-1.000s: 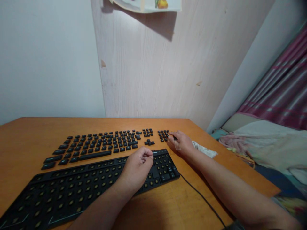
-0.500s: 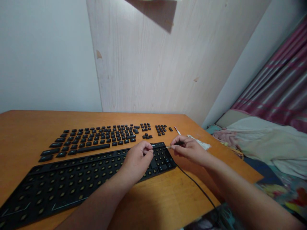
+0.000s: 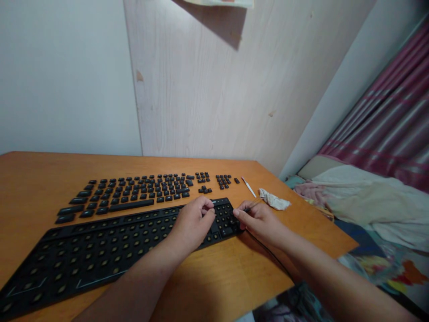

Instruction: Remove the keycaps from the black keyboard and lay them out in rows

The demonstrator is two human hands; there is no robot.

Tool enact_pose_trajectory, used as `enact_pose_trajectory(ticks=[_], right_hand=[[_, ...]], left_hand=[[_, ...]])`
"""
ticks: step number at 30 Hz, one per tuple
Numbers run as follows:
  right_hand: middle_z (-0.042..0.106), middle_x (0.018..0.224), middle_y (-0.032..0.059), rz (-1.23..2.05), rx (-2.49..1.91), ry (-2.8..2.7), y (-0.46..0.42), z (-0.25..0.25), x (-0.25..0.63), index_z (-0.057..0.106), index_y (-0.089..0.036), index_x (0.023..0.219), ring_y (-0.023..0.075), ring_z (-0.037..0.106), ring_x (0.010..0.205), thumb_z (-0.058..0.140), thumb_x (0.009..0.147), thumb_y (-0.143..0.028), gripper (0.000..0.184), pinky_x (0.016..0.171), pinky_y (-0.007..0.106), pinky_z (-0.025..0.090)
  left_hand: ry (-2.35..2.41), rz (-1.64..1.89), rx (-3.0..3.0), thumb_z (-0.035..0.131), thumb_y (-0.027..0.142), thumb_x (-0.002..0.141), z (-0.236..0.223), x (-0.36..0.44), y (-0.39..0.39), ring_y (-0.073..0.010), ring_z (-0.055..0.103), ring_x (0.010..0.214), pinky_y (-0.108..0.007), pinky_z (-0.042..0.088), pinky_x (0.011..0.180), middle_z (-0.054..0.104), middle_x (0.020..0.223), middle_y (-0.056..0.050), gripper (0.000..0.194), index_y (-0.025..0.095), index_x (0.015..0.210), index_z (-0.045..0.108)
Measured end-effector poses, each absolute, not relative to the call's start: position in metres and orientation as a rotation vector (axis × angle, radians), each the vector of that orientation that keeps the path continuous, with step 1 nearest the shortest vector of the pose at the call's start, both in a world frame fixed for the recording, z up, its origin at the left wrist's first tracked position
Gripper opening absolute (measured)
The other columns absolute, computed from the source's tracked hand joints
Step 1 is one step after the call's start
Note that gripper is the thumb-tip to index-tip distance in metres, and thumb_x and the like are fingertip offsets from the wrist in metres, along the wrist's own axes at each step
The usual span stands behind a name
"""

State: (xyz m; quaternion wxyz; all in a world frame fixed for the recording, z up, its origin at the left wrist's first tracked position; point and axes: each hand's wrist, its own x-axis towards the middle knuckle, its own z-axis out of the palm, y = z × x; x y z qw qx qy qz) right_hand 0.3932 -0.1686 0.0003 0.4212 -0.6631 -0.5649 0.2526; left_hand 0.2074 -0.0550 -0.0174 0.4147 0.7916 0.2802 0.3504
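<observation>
A black keyboard (image 3: 100, 252) with its keycaps mostly off lies across the front of the desk. My left hand (image 3: 194, 222) rests over its right half, thumb and fingers closed together; whatever is between them is hidden. At the number pad's right edge is my right hand (image 3: 256, 219), pinching a thin wire-like tool (image 3: 255, 202); its exact kind is unclear. Behind the keyboard, loose black keycaps (image 3: 144, 191) are laid out in key order, with the space bar (image 3: 131, 205) in front. One keycap (image 3: 237, 180) sits apart at the right.
A slim white stick with a reddish end (image 3: 248, 187) and a crumpled white tissue (image 3: 274, 199) lie right of the keycaps. The keyboard cable (image 3: 271, 254) runs under my right forearm toward the desk's front edge. Bedding (image 3: 362, 192) is beyond the desk's right edge.
My right hand has come back from the number-pad keycaps to the keyboard's right end, uncovering the lone keycap and the white stick. My left hand keeps its place on the keyboard.
</observation>
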Motion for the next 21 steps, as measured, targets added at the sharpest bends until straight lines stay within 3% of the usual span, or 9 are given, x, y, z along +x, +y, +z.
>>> enact_pose_trajectory(ticks=[9,16,21], right_hand=[[0.056,0.057,-0.0023,0.555,-1.791,-1.452,-0.163,-0.002,0.384,0.059,-0.018,0.074,0.0125,0.049,0.052,0.055,0.091,-0.038,0.026,0.05,0.025,0.035],[0.06,0.066,-0.0006,0.47,-1.743,-1.417,-0.16,-0.013,0.383,0.06,-0.019,0.074,0.0146,0.053,0.06,0.057,0.088,-0.036,0.022,0.057,0.027,0.039],[0.054,0.061,-0.0016,0.433,-1.705,-1.272,-0.161,-0.024,0.389,0.055,-0.019,0.071,0.0146,0.049,0.058,0.058,0.086,-0.036,0.023,0.054,0.027,0.037]], left_hand=[[0.71,0.883,2.041,0.052,0.019,0.082,-0.017,0.208,-0.056,-0.016,0.06,0.073,-0.026,0.043,0.067,0.066,0.08,0.0,0.011,0.019,0.088,0.062],[0.692,0.832,2.201,0.05,0.021,0.085,-0.017,0.206,-0.06,-0.0171,0.059,0.076,-0.027,0.041,0.067,0.064,0.081,-0.001,0.01,0.021,0.088,0.06],[0.646,0.758,2.381,0.053,0.021,0.083,-0.015,0.205,-0.066,-0.0204,0.059,0.086,-0.03,0.043,0.074,0.066,0.091,-0.003,0.008,0.022,0.087,0.061]])
